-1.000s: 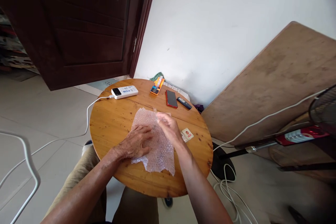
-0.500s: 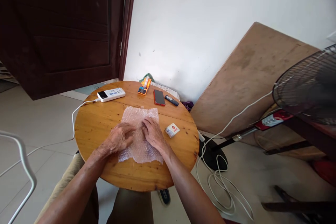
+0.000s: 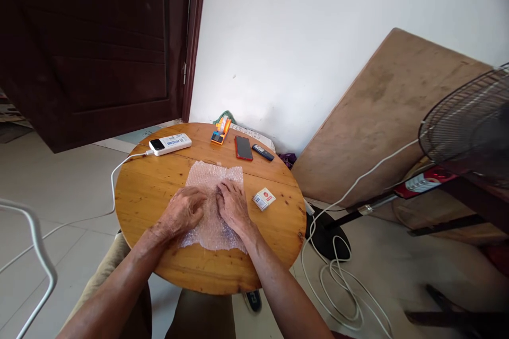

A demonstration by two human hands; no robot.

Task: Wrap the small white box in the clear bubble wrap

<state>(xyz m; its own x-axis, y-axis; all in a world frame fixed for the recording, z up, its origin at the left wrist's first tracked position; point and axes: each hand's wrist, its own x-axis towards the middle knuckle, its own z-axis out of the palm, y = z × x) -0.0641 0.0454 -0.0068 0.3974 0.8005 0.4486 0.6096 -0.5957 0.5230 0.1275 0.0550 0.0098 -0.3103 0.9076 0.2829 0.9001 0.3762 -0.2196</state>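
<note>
A sheet of clear bubble wrap (image 3: 212, 185) lies flat on the round wooden table (image 3: 139, 190). My left hand (image 3: 185, 211) rests on its left part, fingers slightly curled and holding nothing. On the right part of the sheet lies my right hand (image 3: 233, 202), its fingers spread and pressing on the plastic. A small white box with a red mark (image 3: 264, 198) sits on the wood to the right of my right hand.
Along the table's back are a white power bank (image 3: 170, 144) with a cable, an orange tape dispenser (image 3: 221, 130), a red-edged phone (image 3: 243, 148) and a dark blue object (image 3: 263, 152). A fan (image 3: 469, 122) stands at the right, above coiled white cable (image 3: 338, 270).
The camera view has shifted slightly. My left hand has settled lower on the bubble wrap with its fingers a little more curled. My right hand stays in nearly the same place.
</note>
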